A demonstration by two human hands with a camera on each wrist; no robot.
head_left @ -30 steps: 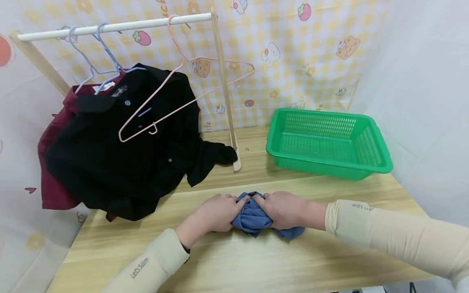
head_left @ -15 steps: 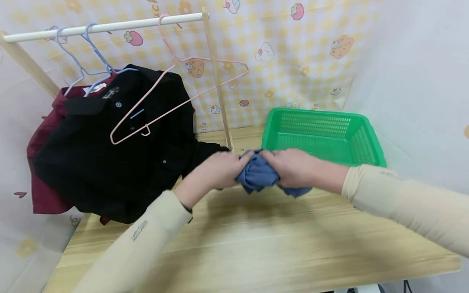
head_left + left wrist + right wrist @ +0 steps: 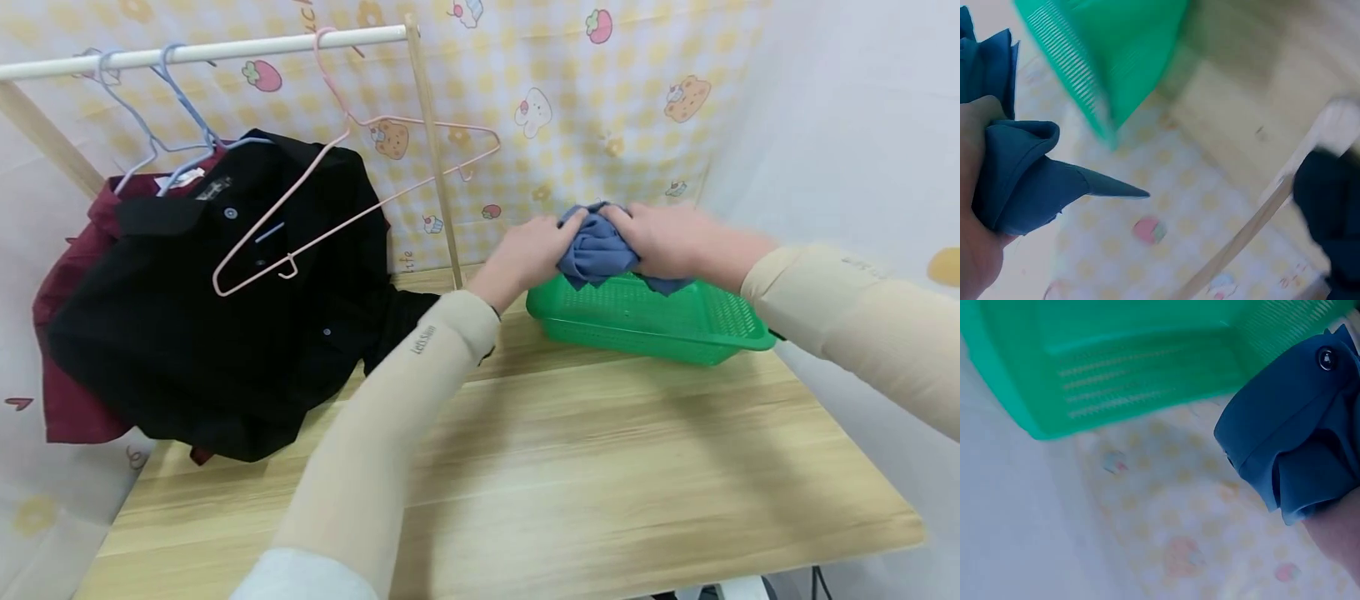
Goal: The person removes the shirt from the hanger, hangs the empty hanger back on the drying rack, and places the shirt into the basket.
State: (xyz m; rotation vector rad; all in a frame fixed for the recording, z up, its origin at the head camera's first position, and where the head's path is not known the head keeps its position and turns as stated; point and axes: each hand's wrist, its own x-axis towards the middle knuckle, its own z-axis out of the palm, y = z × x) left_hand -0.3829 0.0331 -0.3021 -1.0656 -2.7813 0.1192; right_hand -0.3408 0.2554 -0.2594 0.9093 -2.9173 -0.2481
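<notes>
A bunched blue shirt [image 3: 596, 248] is held up between my two hands, over the back part of the green plastic basket [image 3: 637, 334]. My left hand [image 3: 531, 252] grips its left side, and my right hand [image 3: 669, 237] grips the right. In the right wrist view, the shirt's cuff [image 3: 1272, 412] with a dark button sticks out near the fingers. A pointed fold of the shirt [image 3: 1029, 178] hangs out past my left hand in the left wrist view. Both hands and the cloth hide part of the basket's far rim.
To the left, a clothes rack with a white rail [image 3: 225, 52] carries a black shirt [image 3: 195, 317], a maroon garment [image 3: 75, 375] and a bare pink hanger [image 3: 300, 185]. The black sleeve lies near the rack's foot. The wooden table [image 3: 600, 467] extends in front.
Both hands have lifted the bundled blue shirt off the table and carried it back and to the right, over the basket. The head view has shifted slightly.
</notes>
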